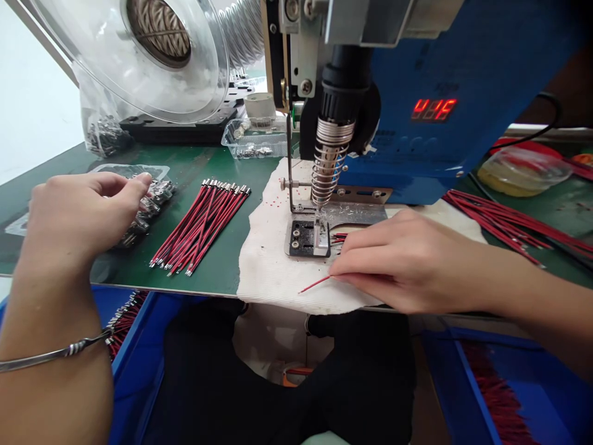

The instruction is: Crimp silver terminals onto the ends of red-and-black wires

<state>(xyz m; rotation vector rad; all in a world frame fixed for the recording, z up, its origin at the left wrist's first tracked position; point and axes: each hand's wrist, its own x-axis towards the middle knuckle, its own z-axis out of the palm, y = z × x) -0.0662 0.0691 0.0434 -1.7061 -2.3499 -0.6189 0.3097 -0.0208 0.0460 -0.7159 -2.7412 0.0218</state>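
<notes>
My right hand [398,259] rests on a white cloth [269,272] and pinches a thin red wire [314,285] whose bare tip points left. Just beyond its fingers sits a small metal fixture [308,238] under a spring-coiled heating nozzle [330,157]. My left hand [86,210], a bangle on the wrist, reaches with curled fingers into a clear tray of small metal parts [152,198]. Whether it grips one is hidden. A bundle of red wires with metal ends [201,225] lies between the two hands on the green table.
A blue machine [440,123] with a red digit display [433,109] stands behind the fixture. More red wires [504,225] lie at the right. Blue bins [491,389] with wires sit below the table edge. A clear reel [152,49] and a parts box [254,142] stand at the back.
</notes>
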